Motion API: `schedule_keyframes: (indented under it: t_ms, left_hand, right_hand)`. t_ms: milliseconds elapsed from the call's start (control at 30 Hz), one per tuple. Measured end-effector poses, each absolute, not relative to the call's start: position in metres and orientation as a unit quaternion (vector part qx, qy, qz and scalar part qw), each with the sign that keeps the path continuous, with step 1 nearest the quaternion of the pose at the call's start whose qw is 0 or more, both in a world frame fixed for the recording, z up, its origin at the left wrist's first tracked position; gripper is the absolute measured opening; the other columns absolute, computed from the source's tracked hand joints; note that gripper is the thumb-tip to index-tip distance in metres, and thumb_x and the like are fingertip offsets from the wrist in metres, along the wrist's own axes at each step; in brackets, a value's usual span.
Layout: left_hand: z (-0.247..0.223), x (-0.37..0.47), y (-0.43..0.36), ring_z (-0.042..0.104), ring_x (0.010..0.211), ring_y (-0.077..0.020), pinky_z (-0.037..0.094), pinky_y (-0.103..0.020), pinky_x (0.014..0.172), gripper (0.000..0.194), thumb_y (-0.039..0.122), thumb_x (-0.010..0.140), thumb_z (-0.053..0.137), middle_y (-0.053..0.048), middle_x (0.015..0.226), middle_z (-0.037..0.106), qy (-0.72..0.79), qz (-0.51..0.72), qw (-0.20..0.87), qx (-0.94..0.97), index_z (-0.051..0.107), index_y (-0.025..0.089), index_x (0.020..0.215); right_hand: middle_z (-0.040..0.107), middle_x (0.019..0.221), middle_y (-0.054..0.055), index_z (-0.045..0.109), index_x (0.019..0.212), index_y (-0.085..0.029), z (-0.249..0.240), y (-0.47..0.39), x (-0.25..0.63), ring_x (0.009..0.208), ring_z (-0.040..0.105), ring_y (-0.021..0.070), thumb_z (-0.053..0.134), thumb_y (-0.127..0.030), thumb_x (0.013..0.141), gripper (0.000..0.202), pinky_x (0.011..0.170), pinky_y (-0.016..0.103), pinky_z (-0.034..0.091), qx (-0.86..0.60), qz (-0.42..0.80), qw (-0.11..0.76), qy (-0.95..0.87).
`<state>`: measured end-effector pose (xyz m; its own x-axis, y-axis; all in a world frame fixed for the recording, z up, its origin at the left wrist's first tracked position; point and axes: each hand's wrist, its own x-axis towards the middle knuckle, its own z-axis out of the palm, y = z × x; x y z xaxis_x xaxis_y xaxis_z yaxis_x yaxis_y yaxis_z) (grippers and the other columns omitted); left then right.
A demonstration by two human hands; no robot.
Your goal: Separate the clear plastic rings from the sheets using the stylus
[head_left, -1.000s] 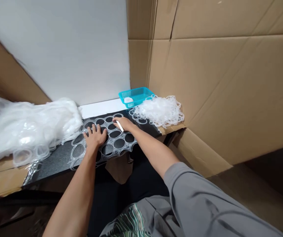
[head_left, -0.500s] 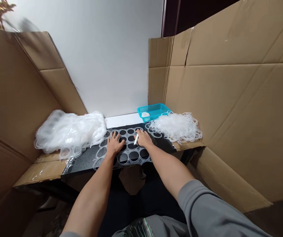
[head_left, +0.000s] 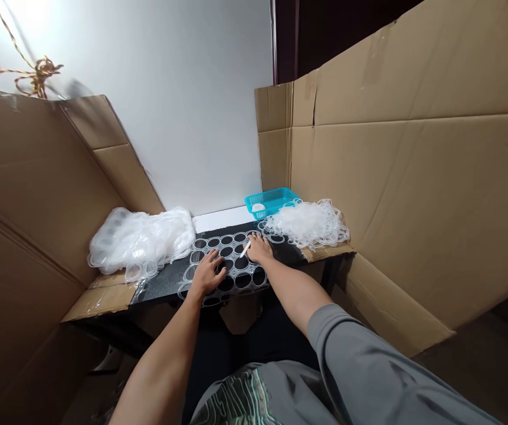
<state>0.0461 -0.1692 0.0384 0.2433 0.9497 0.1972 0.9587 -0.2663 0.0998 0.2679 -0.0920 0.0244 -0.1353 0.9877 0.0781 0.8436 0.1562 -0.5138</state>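
A clear plastic sheet with rows of round holes lies on the dark tabletop and reaches over its front edge. On the left part of the sheet rests my left hand, its fingers spread and nothing in it. My right hand is on the sheet's right side, closed round a thin white pen-like tool that slants down to the left between thumb and fingers. Right of that hand sits a tangled heap of clear ring-shaped plastic.
Stacked clear plastic sheets lie at the left. A turquoise basket with a white round item stands at the back. Cardboard walls rise on both sides, with a white wall behind.
My left hand has slid a little toward the table's front edge. My right hand stays near the same part of the sheet with the white tool. The camera view has turned somewhat.
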Motion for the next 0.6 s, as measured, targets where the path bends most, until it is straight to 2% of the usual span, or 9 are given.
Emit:
schedule_keyframes:
  t_ms: [133, 267, 400, 600]
  left_hand:
    - [0.03, 0.036, -0.19, 0.021, 0.164, -0.0299, 0.019, -0.048, 0.134, 0.064, 0.051, 0.099, 0.047, -0.005, 0.174, 0.031, -0.65, -0.086, 0.001, -0.755, 0.053, 0.023, 0.156]
    - [0.03, 0.025, -0.193, 0.014, 0.165, -0.034, 0.013, -0.057, 0.132, 0.076, 0.063, 0.099, 0.044, -0.007, 0.176, 0.024, -0.7, -0.063, -0.029, -0.71, 0.038, 0.026, 0.165]
    - [0.036, 0.022, -0.184, 0.014, 0.165, -0.0363, 0.015, -0.058, 0.131, 0.086, 0.073, 0.094, 0.044, -0.007, 0.177, 0.019, -0.721, -0.036, -0.063, -0.689, 0.036, 0.027, 0.166]
    - [0.042, 0.027, -0.174, 0.01, 0.164, -0.0413, 0.017, -0.066, 0.128, 0.1, 0.083, 0.086, 0.048, -0.011, 0.177, 0.014, -0.745, -0.001, -0.097, -0.659, 0.033, 0.027, 0.167]
  right_hand:
    - [0.038, 0.17, 0.015, 0.053, 0.151, -0.016, 0.025, -0.097, 0.272, 0.16, 0.03, 0.026, 0.048, -0.039, 0.106, 0.051, 0.13, 0.041, 0.018, -0.628, 0.176, 0.224, -0.724]
    - [0.047, 0.165, 0.012, 0.055, 0.15, -0.021, 0.028, -0.103, 0.278, 0.15, 0.046, 0.0251, 0.049, -0.037, 0.105, 0.048, 0.12, 0.035, 0.036, -0.63, 0.181, 0.247, -0.714]
    - [0.068, 0.143, 0.012, 0.062, 0.145, -0.026, 0.031, -0.109, 0.286, 0.129, 0.065, 0.0273, 0.052, -0.034, 0.102, 0.045, 0.106, 0.035, 0.049, -0.644, 0.2, 0.256, -0.693]
    - [0.074, 0.13, 0.011, 0.067, 0.141, -0.029, 0.033, -0.11, 0.29, 0.118, 0.07, 0.0286, 0.054, -0.032, 0.1, 0.043, 0.094, 0.036, 0.054, -0.657, 0.221, 0.257, -0.673]
